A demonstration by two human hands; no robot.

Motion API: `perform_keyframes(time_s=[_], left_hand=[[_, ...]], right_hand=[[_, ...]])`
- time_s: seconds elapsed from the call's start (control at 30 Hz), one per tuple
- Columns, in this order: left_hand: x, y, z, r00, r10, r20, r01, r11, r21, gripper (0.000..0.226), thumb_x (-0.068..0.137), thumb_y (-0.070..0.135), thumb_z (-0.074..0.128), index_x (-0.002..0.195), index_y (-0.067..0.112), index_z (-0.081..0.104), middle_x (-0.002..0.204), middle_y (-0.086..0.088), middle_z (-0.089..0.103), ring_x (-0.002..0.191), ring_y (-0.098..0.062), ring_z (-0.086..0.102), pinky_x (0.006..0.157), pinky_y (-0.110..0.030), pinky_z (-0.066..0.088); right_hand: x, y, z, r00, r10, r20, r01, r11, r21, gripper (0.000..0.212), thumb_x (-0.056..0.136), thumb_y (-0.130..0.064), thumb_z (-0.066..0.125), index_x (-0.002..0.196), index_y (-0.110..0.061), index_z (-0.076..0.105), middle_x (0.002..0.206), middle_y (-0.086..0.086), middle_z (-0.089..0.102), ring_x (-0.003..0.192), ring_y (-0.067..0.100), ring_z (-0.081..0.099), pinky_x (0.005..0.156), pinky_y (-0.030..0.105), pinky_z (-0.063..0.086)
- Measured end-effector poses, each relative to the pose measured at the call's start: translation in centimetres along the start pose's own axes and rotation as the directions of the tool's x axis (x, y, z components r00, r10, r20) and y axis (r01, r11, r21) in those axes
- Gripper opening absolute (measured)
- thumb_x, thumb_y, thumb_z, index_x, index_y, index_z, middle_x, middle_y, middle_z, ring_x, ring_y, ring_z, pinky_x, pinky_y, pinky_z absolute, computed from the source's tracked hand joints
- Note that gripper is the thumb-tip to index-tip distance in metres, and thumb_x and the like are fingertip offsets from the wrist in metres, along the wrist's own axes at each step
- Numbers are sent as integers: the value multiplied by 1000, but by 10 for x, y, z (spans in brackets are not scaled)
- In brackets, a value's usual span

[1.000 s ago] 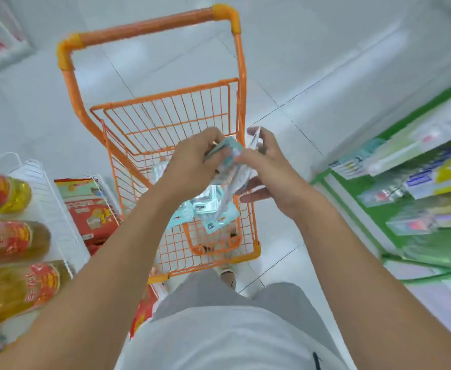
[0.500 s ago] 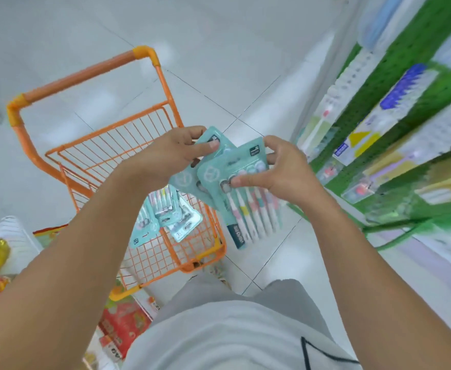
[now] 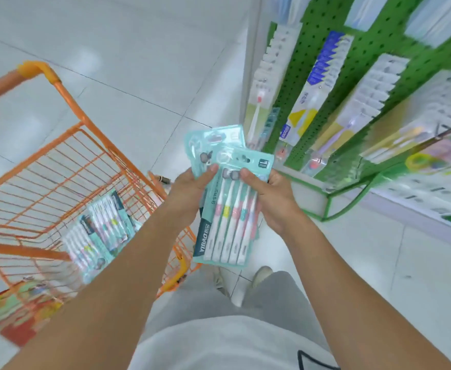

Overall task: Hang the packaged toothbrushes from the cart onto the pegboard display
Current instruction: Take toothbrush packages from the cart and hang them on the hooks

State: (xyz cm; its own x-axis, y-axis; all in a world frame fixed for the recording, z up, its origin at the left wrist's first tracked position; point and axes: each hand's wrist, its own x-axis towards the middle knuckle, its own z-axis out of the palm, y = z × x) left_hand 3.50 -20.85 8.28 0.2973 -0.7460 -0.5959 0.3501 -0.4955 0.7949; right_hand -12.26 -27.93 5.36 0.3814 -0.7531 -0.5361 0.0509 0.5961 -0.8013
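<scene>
Both hands, left hand (image 3: pixel 189 193) and right hand (image 3: pixel 272 201), pinch flat glossy teal toothbrush packs (image 3: pixel 227 209) between the orange wire cart (image 3: pixel 59 166), where more packs (image 3: pixel 99 231) lie, and the green perforated pegboard (image 3: pixel 312 62).

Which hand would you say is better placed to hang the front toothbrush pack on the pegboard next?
Probably the right hand. It grips the front toothbrush pack and is on the side of the green pegboard. The left hand holds the rear pack, on the orange cart's side.
</scene>
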Motion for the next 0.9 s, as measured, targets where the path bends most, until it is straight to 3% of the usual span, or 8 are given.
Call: perform_keyframes(time_s=[0.27,0.33,0.4,0.43,0.47,0.57,0.77,0.9], left_hand=[[116,-103,-31,972,-220,-88,220,975,-17,21,98,32,64,112,17,69,113,-5,74,112,-29,69,101,-50,52],[150,-122,-40,972,-188,-140,203,974,102,17,100,35,59,105,18,63,110,1,69,111,-14,67,100,-35,54],[190,-141,-47,978,-113,-178,147,971,190,27,107,28,45,129,14,54,121,4,55,83,11,57,75,8,37],[207,-140,-51,975,-61,-213,111,966,233,36,108,26,40,140,11,47,128,-2,55,68,-3,33,61,11,28],[228,-141,-58,973,-14,-230,77,959,271,40,107,29,42,142,9,47,120,-3,58,71,5,20,55,6,30],[282,-153,-76,967,58,-249,42,925,377,28,98,42,61,115,20,62,81,7,54,74,-15,48,54,-13,39],[324,-172,-88,989,46,-143,19,906,423,22,93,40,69,112,29,69,118,1,71,110,-23,66,98,-40,52],[328,-173,-86,992,-8,-129,55,931,361,44,78,58,75,118,41,68,120,9,70,115,-23,64,102,-47,50]], right_hand=[[84,100,-38,976,162,-147,-172,983,-59,30,95,-22,69,122,-10,67,115,8,75,107,30,71,100,57,52],[120,126,-52,970,207,-124,-212,977,-26,31,100,-21,62,128,-9,63,121,8,73,111,30,70,100,54,53],[161,145,-67,973,209,-95,-211,977,-18,28,102,-20,59,127,-10,63,120,6,73,110,26,71,97,50,55],[181,151,-73,979,183,-90,-188,981,-51,24,101,-20,60,123,-11,65,117,4,74,107,24,72,94,47,57],[199,154,-77,986,139,-94,-148,984,-100,22,100,-20,63,120,-13,68,114,3,75,102,22,73,89,44,58],[245,159,-81,992,-9,-128,-13,985,-175,27,90,-14,74,117,-10,72,108,2,77,92,15,73,80,31,60],[292,162,-85,971,-142,-195,124,987,-101,26,87,-15,77,112,-7,72,106,8,77,97,28,75,89,54,59],[301,162,-92,958,-194,-211,185,981,-61,29,89,-10,75,116,-3,70,110,11,76,98,28,75,87,52,59]])
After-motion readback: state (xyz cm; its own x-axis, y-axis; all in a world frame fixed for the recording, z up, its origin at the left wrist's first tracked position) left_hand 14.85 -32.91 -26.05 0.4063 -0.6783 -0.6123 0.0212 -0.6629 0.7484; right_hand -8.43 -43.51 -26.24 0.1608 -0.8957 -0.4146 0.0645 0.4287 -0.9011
